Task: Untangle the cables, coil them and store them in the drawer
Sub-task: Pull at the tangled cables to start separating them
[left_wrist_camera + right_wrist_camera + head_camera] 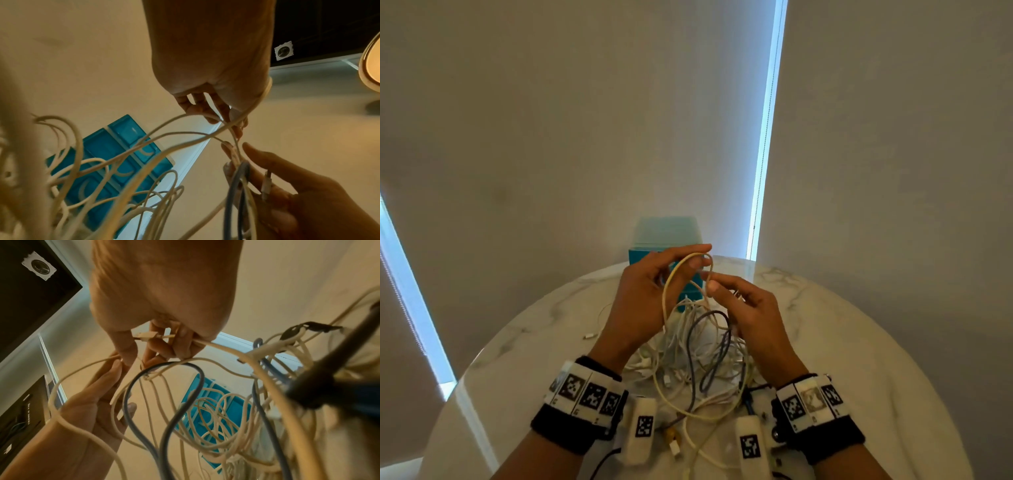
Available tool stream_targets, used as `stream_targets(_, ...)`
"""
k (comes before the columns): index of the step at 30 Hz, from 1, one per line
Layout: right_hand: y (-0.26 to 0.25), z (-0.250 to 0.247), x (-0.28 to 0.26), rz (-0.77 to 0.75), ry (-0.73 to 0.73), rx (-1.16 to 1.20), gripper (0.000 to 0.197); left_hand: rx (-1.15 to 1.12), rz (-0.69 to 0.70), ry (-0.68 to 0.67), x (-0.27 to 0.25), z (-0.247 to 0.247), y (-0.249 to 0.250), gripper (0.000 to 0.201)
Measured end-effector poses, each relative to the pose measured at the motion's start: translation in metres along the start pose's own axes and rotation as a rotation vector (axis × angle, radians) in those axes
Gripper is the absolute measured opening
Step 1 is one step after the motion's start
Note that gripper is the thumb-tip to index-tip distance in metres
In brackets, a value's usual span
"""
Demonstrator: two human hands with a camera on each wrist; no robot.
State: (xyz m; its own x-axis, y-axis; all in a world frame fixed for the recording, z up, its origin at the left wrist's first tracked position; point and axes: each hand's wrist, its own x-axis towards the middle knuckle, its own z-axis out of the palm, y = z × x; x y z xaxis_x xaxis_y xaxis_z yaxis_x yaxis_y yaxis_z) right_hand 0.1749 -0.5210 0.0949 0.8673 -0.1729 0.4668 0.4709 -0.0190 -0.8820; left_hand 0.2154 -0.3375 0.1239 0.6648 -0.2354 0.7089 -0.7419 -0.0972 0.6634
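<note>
A tangle of white and cream cables with one grey cable lies on the round marble table. Both hands are raised above it. My left hand pinches a cream cable loop between thumb and fingers. My right hand pinches the strand just to the right of that. In the right wrist view its curled fingers hold a white cable's connector. The blue drawer unit stands behind the hands, partly hidden, and also shows behind the hanging strands.
A loose white connector lies on the table to the left of the tangle, and a gold plug lies near the front between my wrists. Pale roller blinds hang behind the table. A dark cabinet shows in the wrist views.
</note>
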Motion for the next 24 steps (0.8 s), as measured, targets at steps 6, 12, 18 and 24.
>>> stream_targets(6,0.003,-0.001,0.005,-0.053,0.149,-0.061,0.011,0.118,-0.160,-0.140,-0.006,-0.002,-0.022,0.021)
stream_targets(12,0.000,-0.003,0.014,-0.122,0.302,0.007,0.009,0.025,-0.225,-0.136,-0.008,-0.007,-0.020,0.013)
stream_targets(18,-0.008,-0.004,0.022,-0.123,0.405,0.081,0.012,-0.060,-0.345,-0.245,-0.011,-0.013,-0.024,0.011)
stream_targets(24,-0.015,-0.014,0.029,-0.117,0.359,0.248,0.025,0.028,-0.399,-0.314,-0.014,-0.018,-0.036,0.011)
